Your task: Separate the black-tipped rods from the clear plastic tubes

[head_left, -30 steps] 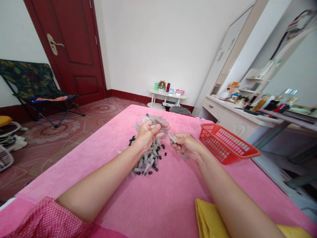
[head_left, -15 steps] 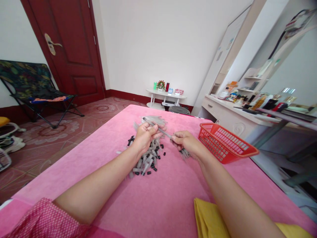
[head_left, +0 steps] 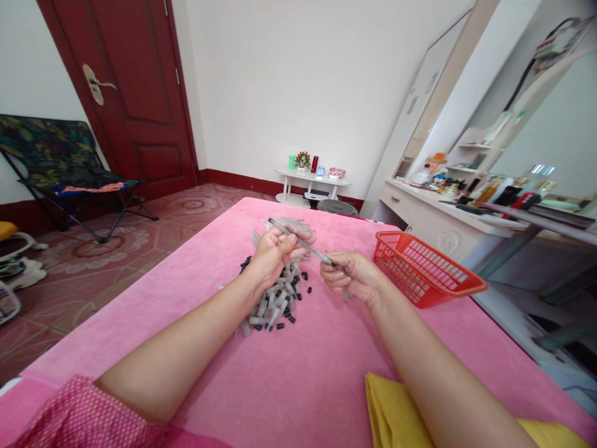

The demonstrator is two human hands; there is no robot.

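A thin grey pen with a black end slants between my two hands. My left hand is closed on its upper part, thumb on top, with the black end sticking out past the fingers. Pinched in my right hand is the pen's lower, clear end. Below and beside my left hand spreads a heap of short clear caps mixed with small black plugs. Long translucent tubes lie behind my left hand, partly covered by it. Some blurred grey pieces show under my right hand, mostly hidden.
A red plastic basket stands at the right on the pink tablecloth. Folded yellow cloth lies at the near right edge. Beyond are a folding chair, a low white stand and a dressing table.
My right hand has turned and shifted slightly, and covers more of the grey pieces below it. The pen stays between both hands and shows more clearly. My left hand barely moves.
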